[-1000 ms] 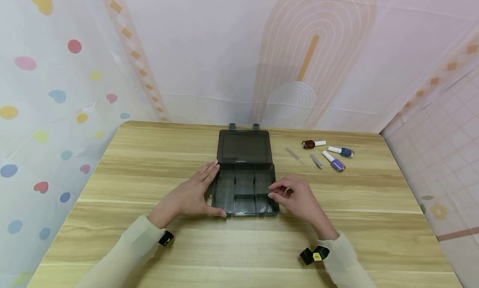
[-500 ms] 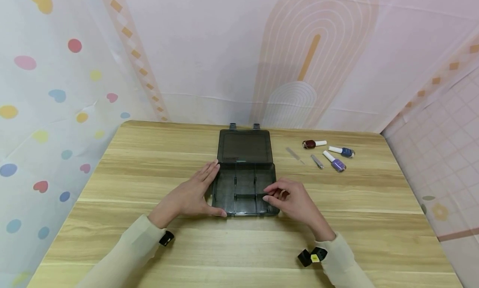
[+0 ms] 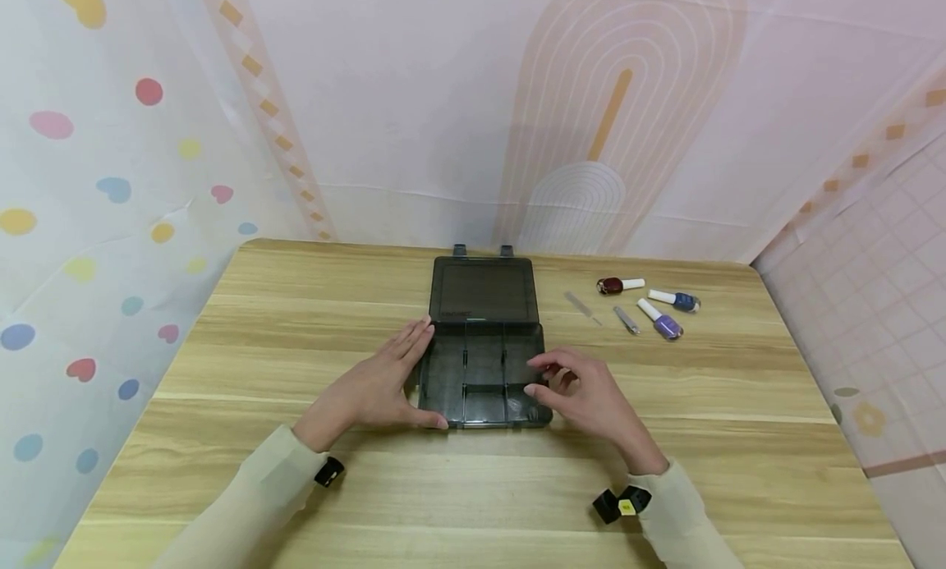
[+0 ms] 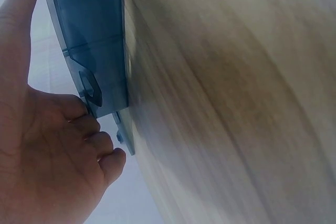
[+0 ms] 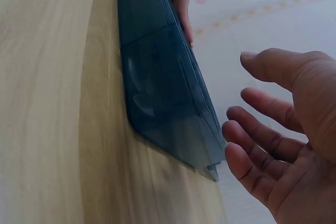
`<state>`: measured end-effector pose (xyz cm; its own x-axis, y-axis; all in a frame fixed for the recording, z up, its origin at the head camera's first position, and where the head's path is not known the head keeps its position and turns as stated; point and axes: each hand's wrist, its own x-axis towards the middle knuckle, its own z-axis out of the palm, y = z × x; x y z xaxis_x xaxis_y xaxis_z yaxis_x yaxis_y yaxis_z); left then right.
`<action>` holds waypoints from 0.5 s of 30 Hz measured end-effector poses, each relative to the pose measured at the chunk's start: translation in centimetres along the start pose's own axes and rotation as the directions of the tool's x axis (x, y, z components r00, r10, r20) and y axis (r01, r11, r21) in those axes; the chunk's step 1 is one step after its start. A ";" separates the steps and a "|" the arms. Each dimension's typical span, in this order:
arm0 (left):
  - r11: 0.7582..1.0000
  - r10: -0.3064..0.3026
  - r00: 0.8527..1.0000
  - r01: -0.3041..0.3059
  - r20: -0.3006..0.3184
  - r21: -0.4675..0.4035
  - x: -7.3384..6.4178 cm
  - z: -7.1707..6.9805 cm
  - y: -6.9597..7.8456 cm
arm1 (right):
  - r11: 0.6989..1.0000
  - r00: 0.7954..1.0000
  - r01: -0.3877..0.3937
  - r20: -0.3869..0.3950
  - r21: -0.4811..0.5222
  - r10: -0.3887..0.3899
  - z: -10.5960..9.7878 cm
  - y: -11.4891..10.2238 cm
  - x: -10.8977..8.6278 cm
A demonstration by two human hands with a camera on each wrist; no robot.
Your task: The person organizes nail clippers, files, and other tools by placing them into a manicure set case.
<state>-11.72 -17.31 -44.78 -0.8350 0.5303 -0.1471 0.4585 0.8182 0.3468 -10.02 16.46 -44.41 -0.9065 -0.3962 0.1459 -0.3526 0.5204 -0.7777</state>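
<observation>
A dark translucent compartment box (image 3: 484,355) stands on the wooden table with its lid (image 3: 484,288) folded back. My left hand (image 3: 377,384) grips its left side, with the thumb at the front corner and the fingers near the hinge. In the left wrist view, those fingers (image 4: 86,116) curl at the box's corner. My right hand (image 3: 580,384) hovers over the right-hand compartments, thumb and fingertips apart. The right wrist view shows that hand (image 5: 283,135) with loosely bent fingers and nothing between them. Thin dividers split the box, and a faint glint (image 3: 534,415) shows in its front right compartment.
Right of the lid lie a thin nail file (image 3: 581,306) and a nail clipper (image 3: 626,319). Farther right are three nail polish bottles: dark red (image 3: 610,285), blue (image 3: 684,301) and purple (image 3: 667,326). A patterned cloth wall (image 3: 414,126) borders the table's back edge.
My right thumb and fingers, close together over the right divider half a second ago, have spread apart and drawn slightly right. My left hand and the box have stayed in place.
</observation>
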 end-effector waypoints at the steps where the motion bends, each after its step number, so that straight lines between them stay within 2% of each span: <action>1: 1.000 0.000 1.000 0.000 0.001 0.001 0.0 0.0 0.0 | 1.000 1.000 -0.002 -0.006 -0.005 0.002 -0.1 0.1 0.0; 6: 1.000 0.004 1.000 -0.004 -0.001 0.000 0.0 0.0 0.0 | 0.999 0.999 -0.002 -0.048 -0.038 0.000 -0.7 0.4 0.2; 15: 1.000 0.007 1.000 -0.007 -0.002 -0.007 0.0 0.1 -0.1 | 0.996 0.997 -0.027 -0.077 -0.087 0.020 -2.1 0.9 0.8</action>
<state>-11.74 -17.34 -44.87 -0.8325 0.5354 -0.1425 0.4623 0.8130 0.3540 -11.53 18.22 -43.71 -0.9287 -0.3260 0.1769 -0.3469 0.5946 -0.7253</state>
